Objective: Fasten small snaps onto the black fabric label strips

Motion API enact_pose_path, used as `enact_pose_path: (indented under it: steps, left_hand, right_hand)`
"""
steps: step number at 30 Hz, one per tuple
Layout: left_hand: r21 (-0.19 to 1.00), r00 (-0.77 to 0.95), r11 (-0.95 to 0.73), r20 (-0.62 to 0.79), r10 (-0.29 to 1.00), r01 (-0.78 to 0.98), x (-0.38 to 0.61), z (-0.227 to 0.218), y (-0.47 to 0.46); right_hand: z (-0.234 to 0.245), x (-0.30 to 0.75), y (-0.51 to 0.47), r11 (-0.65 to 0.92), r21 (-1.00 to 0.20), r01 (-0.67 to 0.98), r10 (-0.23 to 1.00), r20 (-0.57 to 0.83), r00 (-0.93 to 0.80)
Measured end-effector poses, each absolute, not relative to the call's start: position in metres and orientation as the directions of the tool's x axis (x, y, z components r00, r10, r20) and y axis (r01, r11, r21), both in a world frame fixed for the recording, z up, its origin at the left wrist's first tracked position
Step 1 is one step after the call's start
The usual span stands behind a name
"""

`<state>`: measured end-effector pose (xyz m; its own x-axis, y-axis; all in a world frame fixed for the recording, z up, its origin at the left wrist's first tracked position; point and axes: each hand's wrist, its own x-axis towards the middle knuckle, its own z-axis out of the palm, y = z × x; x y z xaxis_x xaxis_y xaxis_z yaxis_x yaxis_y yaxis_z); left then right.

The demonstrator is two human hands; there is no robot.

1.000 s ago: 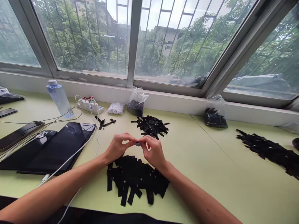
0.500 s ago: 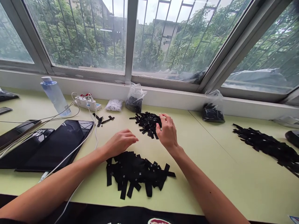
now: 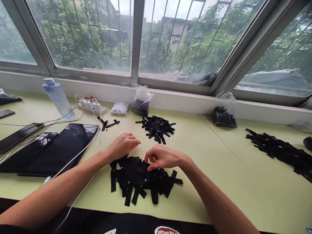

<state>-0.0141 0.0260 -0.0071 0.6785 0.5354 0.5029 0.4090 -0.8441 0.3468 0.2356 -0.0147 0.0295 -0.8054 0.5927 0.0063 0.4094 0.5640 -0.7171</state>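
A large heap of short black fabric strips, several with small white letter marks, lies on the table close to my body. My right hand hangs over the far right part of this heap, fingers curved down and the thumb apart from the index finger; nothing shows between them. At the heap's far left edge is my left hand, its fingers bent and pressed together, pointing right. Whatever its fingertips may hold is hidden. Beyond both hands a smaller pile of black strips spreads out in a fan.
Left stand a tablet, phones, cables, a power strip and a water bottle. Along the window sill sit a white packet and clear bags of black pieces. A long row of strips lies right.
My right hand has left the smaller far pile and come back toward me, over the near heap. My left hand has barely shifted.
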Motion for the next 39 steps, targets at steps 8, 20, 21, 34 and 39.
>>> enact_pose_path:
  steps: [8, 20, 21, 34, 39]
  left_hand:
    - [0.32, 0.66, -0.855, 0.544, 0.518, 0.408, -0.01, -0.007, 0.02]
    - [0.263, 0.648, -0.91, 0.639, 0.414, 0.322, -0.009, 0.011, 0.003]
    - [0.256, 0.663, -0.917, 0.633, 0.399, 0.307, -0.009, 0.011, 0.003]
    - [0.176, 0.636, -0.956, 0.716, 0.287, 0.233, -0.006, 0.0, 0.011]
    - [0.188, 0.577, -0.951, 0.76, 0.3, 0.247, -0.009, 0.001, 0.011]
  right_hand:
    - [0.027, 0.242, -0.001, 0.365, -0.848, 0.384, 0.609, -0.094, -0.787]
    - [0.013, 0.234, 0.007, 0.137, -0.964, 0.227, 0.769, -0.041, -0.638]
    - [0.011, 0.233, 0.007, 0.131, -0.968, 0.216, 0.779, -0.034, -0.626]
    - [0.001, 0.224, 0.009, -0.012, -1.0, -0.016, 0.806, 0.0, -0.591]
    - [-0.009, 0.216, 0.011, 0.076, -0.997, -0.033, 0.909, 0.083, -0.409]
